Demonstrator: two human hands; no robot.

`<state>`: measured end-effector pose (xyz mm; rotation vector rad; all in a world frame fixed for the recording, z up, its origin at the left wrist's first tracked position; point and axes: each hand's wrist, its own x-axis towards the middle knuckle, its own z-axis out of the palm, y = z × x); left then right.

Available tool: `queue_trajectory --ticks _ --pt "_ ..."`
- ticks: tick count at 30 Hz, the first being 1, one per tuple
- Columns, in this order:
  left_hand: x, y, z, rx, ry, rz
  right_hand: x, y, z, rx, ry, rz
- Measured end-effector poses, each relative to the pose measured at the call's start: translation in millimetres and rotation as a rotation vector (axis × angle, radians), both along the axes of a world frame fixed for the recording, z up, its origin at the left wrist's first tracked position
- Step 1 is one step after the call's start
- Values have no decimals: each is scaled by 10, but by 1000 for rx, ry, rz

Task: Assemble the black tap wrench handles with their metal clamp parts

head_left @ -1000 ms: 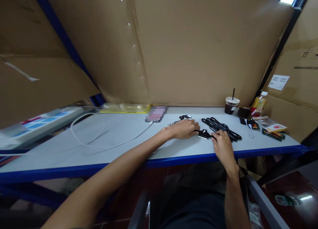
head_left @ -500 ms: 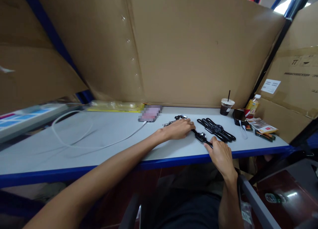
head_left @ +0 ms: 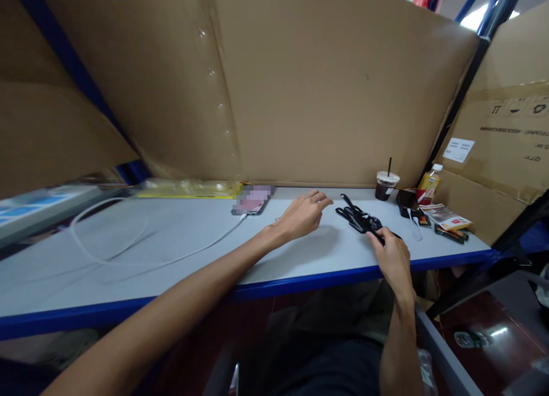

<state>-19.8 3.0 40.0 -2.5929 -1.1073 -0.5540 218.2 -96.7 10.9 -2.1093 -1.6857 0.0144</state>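
Note:
My right hand (head_left: pixel 392 256) is closed around one handle of a black spokeshave (head_left: pixel 362 221). The tool is tilted over several similar black spokeshaves (head_left: pixel 342 212) lying side by side on the table, covering part of them. Whether it touches them I cannot tell. My left hand (head_left: pixel 305 214), with a ring on one finger, hovers over the table to the left of them, palm down. Its fingers are stretched out and hold nothing. Small metal parts beside it are nearly all hidden behind the hand.
A phone (head_left: pixel 253 200) with a white charging cable (head_left: pixel 210 245) lies left of my hands. At the right stand a lidded drink cup (head_left: pixel 386 185) and a yellow bottle (head_left: pixel 430 184), near food packets (head_left: pixel 448 217). A cardboard sheet (head_left: pixel 300 98) walls the back; a blue edge (head_left: pixel 300 282) runs along the front.
My right hand has carried the spokeshave right, over the similar tools. My left hand has let go of its other end and opened. The view has shifted slightly.

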Motion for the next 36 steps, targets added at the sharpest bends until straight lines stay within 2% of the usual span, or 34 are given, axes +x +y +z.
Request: queue_trajectory --ticks 2,5,10,16,27,32,36 --pt "1 -5 31 0 -20 20 95 122 42 -13 -49 -89" --pt "0 1 46 -4 -35 32 241 349 130 -46 -161 -140" --pt "11 -2 53 -15 -51 42 442 675 231 -140 -289 -142" --pt "16 -12 85 -8 -33 51 537 839 203 -191 -315 -114" --pt "-34 57 80 11 -43 80 584 854 119 -203 -310 -112" --pt "-65 59 99 13 -33 97 523 701 81 -142 -293 -73" --pt "-88 73 117 25 -36 100 467 554 -78 -82 -249 33"
